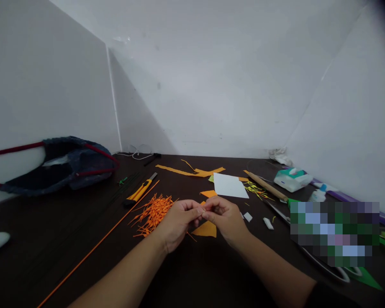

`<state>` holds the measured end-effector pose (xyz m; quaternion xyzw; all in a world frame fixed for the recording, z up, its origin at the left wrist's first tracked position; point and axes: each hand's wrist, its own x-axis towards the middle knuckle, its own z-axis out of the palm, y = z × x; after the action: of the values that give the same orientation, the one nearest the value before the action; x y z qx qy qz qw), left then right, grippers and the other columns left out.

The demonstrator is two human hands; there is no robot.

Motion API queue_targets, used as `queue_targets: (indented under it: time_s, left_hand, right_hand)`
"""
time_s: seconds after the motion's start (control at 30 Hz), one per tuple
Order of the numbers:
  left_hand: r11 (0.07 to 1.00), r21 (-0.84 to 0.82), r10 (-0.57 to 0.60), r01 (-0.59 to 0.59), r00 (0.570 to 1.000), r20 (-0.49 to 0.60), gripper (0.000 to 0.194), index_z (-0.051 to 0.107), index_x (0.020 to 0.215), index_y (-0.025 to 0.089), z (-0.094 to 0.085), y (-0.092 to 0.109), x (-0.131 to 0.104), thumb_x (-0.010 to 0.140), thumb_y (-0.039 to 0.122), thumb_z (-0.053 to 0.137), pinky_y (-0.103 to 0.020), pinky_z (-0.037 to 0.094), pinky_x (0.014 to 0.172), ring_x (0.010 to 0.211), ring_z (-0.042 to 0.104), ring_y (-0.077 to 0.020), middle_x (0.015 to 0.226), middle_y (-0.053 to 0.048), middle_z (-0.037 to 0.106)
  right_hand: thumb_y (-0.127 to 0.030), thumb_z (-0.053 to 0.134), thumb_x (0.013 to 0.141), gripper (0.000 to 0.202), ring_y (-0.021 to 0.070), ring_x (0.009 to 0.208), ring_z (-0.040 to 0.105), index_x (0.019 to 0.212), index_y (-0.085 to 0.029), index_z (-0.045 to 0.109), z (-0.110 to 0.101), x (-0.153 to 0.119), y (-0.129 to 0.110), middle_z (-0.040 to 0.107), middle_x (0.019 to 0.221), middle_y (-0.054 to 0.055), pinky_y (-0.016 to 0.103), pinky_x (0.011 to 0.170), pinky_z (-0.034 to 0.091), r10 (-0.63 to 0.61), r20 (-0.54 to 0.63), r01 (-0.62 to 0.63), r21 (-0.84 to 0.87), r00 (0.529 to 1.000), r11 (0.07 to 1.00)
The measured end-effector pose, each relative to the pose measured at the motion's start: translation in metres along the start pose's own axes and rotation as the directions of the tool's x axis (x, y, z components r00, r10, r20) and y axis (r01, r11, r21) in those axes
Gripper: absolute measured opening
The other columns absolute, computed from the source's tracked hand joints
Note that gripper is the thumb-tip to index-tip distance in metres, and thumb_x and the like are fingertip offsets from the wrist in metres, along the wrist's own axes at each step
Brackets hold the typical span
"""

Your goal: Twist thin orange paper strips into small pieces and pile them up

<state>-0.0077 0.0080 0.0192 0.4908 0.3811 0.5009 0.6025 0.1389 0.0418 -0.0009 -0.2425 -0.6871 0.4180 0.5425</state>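
Observation:
My left hand (181, 222) and my right hand (226, 218) meet over the middle of the dark table, thumbs and fingertips pinched together. Whatever is between the fingertips is too small to make out. A pile of thin orange paper stems (156, 211) with thicker ends lies just left of my left hand. Under the hands is a piece of orange paper (207, 229), partly covered by them. Another orange piece (208, 194) lies just beyond. A thin orange tip pokes out below my left hand.
A yellow utility knife (137, 192) and a long orange stick (102, 241) lie left. White paper (229, 185) and orange strips (179, 170) lie beyond. Scissors (333, 269), a wooden-handled tool (266, 186) and a glue bottle (318, 194) are right. A dark bag (90, 169) stands far left.

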Motion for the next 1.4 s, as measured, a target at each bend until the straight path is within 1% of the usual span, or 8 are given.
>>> queue_targets:
  time_s: [0.3, 0.57, 0.63, 0.73, 0.83, 0.97, 1.23, 1.4]
  left_hand:
    - [0.995, 0.061, 0.08, -0.074, 0.99, -0.113, 0.022, 0.05, 0.059, 0.014, 0.007, -0.006, 0.003, 0.072, 0.031, 0.056, -0.02, 0.026, 0.048, 0.048, 0.037, -0.0068, 0.054, 0.004, 0.046]
    - [0.968, 0.243, 0.053, -0.061, 0.998, 0.039, 0.023, 0.06, 0.077, 0.017, 0.01, 0.001, -0.003, 0.08, 0.035, 0.045, -0.022, 0.03, 0.051, 0.051, 0.042, -0.0092, 0.066, 0.0, 0.057]
    - [0.872, 0.468, 0.143, -0.145, 0.989, 0.04, 0.021, 0.062, 0.081, 0.019, 0.005, -0.002, 0.0, 0.079, 0.034, 0.046, -0.025, 0.033, 0.057, 0.06, 0.046, -0.0124, 0.069, -0.001, 0.057]
    - [0.574, 0.784, 0.307, -0.236, 0.95, 0.06, 0.018, 0.064, 0.076, 0.021, -0.006, -0.01, 0.007, 0.077, 0.033, 0.05, -0.028, 0.032, 0.062, 0.069, 0.048, -0.0169, 0.071, -0.003, 0.056]
    - [0.382, 0.904, 0.34, -0.192, 0.939, 0.055, 0.02, 0.064, 0.07, 0.021, -0.013, -0.021, 0.017, 0.075, 0.037, 0.053, -0.028, 0.031, 0.061, 0.068, 0.048, -0.0189, 0.069, -0.004, 0.053]
    - [0.267, 0.952, 0.369, -0.147, 0.929, 0.039, 0.023, 0.065, 0.064, 0.02, -0.011, -0.029, 0.027, 0.068, 0.042, 0.059, -0.03, 0.03, 0.064, 0.074, 0.047, -0.0222, 0.073, -0.006, 0.052]
    - [0.224, 0.974, 0.197, -0.014, 0.98, -0.032, 0.012, 0.062, 0.055, 0.021, 0.003, -0.032, 0.027, 0.056, 0.031, 0.068, -0.032, 0.03, 0.067, 0.079, 0.049, -0.0238, 0.075, -0.004, 0.056]
    - [0.607, 0.794, 0.172, 0.033, 0.97, -0.172, 0.012, 0.051, 0.061, 0.019, -0.003, -0.026, 0.025, 0.067, 0.028, 0.057, -0.025, 0.032, 0.054, 0.059, 0.05, -0.0154, 0.059, 0.001, 0.055]
  right_hand:
    - [-0.02, 0.058, 0.074, 0.018, 0.0155, 0.072, 0.057, 0.088, -0.027, 0.067, 0.007, -0.002, -0.007, 0.059, 0.079, 0.003, 0.03, 0.063, 0.047, -0.196, -0.054, 0.161, -0.385, 0.979, 0.909]
    - [-0.022, 0.042, 0.083, 0.021, 0.0179, 0.07, 0.049, 0.066, -0.02, 0.054, -0.013, 0.008, -0.008, 0.053, 0.066, 0.004, 0.032, 0.065, 0.04, -0.395, 0.066, 0.305, -0.755, 0.916, 0.58]
    - [-0.025, 0.04, 0.084, 0.029, 0.0156, 0.058, 0.043, 0.055, -0.021, 0.043, -0.02, 0.012, -0.01, 0.043, 0.056, 0.001, 0.029, 0.055, 0.035, -0.345, -0.038, 0.17, -0.818, 0.938, 0.55]
    - [-0.031, 0.041, 0.083, 0.039, 0.0124, 0.047, 0.034, 0.047, -0.021, 0.03, -0.028, 0.017, -0.01, 0.03, 0.047, -0.004, 0.027, 0.047, 0.027, -0.235, -0.194, -0.015, -0.8, 0.952, 0.6]
    - [-0.033, 0.045, 0.08, 0.032, 0.0123, 0.05, 0.041, 0.052, -0.019, 0.043, -0.032, 0.019, -0.003, 0.041, 0.05, -0.003, 0.025, 0.049, 0.032, -0.097, -0.221, -0.076, -0.662, 0.971, 0.746]
    - [-0.029, 0.05, 0.076, 0.013, 0.014, 0.061, 0.054, 0.076, -0.019, 0.059, -0.032, 0.019, 0.01, 0.058, 0.065, 0.0, 0.026, 0.057, 0.042, 0.06, -0.186, -0.137, -0.432, 0.981, 0.892]
    - [-0.031, 0.051, 0.073, 0.016, 0.0142, 0.059, 0.054, 0.07, -0.018, 0.06, -0.031, 0.021, 0.008, 0.058, 0.062, 0.0, 0.027, 0.057, 0.042, 0.168, -0.22, -0.243, -0.376, 0.961, 0.894]
    - [-0.029, 0.059, 0.066, 0.017, 0.0102, 0.049, 0.039, 0.057, -0.019, 0.051, -0.027, 0.02, 0.002, 0.046, 0.051, -0.004, 0.024, 0.048, 0.032, 0.12, -0.321, -0.248, -0.393, 0.939, 0.885]
